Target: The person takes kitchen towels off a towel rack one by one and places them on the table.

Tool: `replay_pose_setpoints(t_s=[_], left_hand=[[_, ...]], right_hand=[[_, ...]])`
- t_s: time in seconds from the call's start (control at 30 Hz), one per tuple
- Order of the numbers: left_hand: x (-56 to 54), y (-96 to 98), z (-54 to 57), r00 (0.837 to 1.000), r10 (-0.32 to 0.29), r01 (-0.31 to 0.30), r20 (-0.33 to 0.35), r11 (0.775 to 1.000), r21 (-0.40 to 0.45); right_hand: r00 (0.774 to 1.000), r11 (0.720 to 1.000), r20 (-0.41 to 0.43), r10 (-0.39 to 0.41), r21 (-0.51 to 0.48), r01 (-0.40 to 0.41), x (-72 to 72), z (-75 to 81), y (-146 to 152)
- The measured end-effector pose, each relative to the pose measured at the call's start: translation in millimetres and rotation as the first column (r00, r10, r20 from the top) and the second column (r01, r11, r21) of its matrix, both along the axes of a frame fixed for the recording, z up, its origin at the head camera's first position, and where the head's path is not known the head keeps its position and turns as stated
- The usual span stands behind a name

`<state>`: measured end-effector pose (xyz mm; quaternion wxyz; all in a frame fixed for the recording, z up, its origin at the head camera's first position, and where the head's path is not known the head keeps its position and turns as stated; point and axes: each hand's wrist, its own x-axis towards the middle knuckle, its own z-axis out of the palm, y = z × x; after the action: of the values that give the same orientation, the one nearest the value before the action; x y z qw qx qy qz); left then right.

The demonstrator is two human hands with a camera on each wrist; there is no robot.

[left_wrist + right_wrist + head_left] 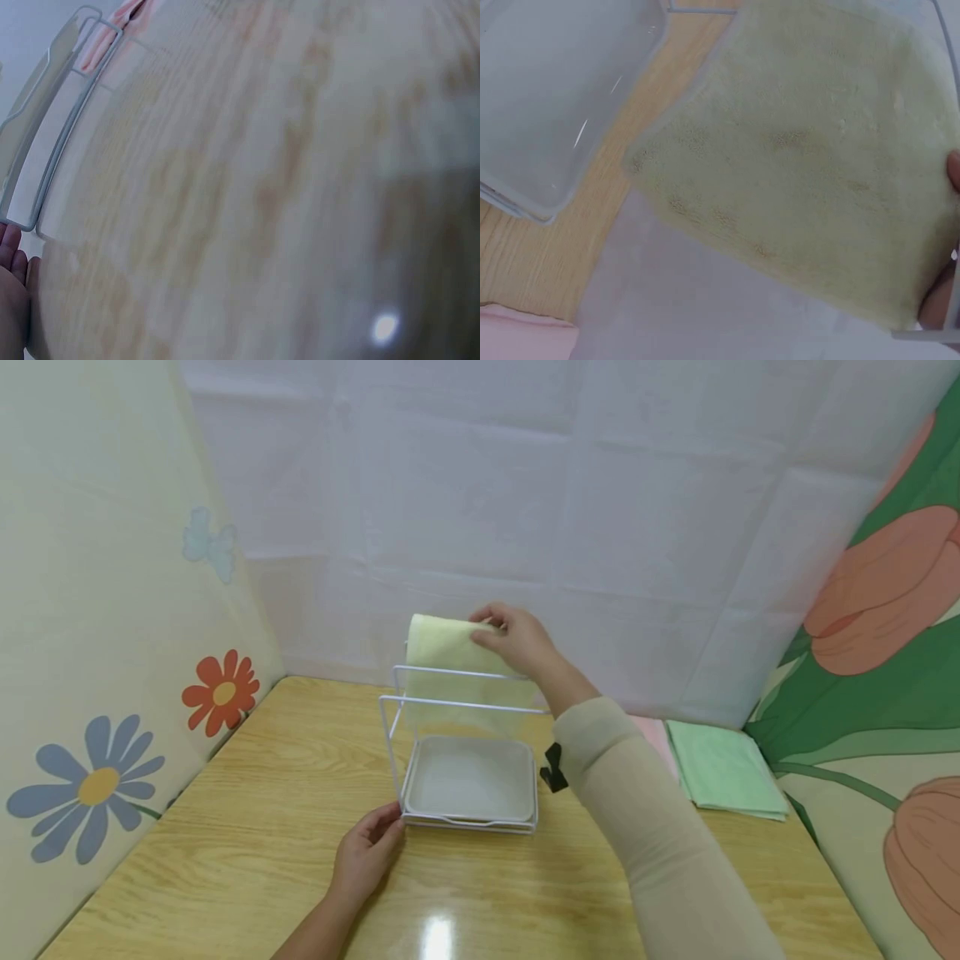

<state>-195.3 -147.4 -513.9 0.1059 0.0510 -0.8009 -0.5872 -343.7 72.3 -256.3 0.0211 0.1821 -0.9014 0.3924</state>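
Observation:
A pale yellow cloth hangs folded over the rear bar of a white wire rack. My right hand pinches the cloth's top edge near its right end. In the right wrist view the cloth hangs broad and slightly creased, with fingers showing at the right edge. My left hand holds the rack's front left bottom corner between thumb and fingers; the left wrist view shows only part of this hand beside the wire. A light grey tray sits in the rack's base.
To the right on the wooden table lie a folded green cloth and a pink cloth, partly hidden by my right sleeve. A small black object shows beside that sleeve. A white sheet hangs behind the table.

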Motion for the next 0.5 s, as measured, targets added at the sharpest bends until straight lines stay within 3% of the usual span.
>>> replay_pose_setpoints(t_s=[0.5], left_hand=[[-2.1, 1.2, 0.2, 1.0, 0.0, 0.0, -0.005, 1.0, 0.025]], right_hand=[[1.0, 1.0, -0.026, 0.012, -0.027, -0.012, 0.5, 20.5, 4]])
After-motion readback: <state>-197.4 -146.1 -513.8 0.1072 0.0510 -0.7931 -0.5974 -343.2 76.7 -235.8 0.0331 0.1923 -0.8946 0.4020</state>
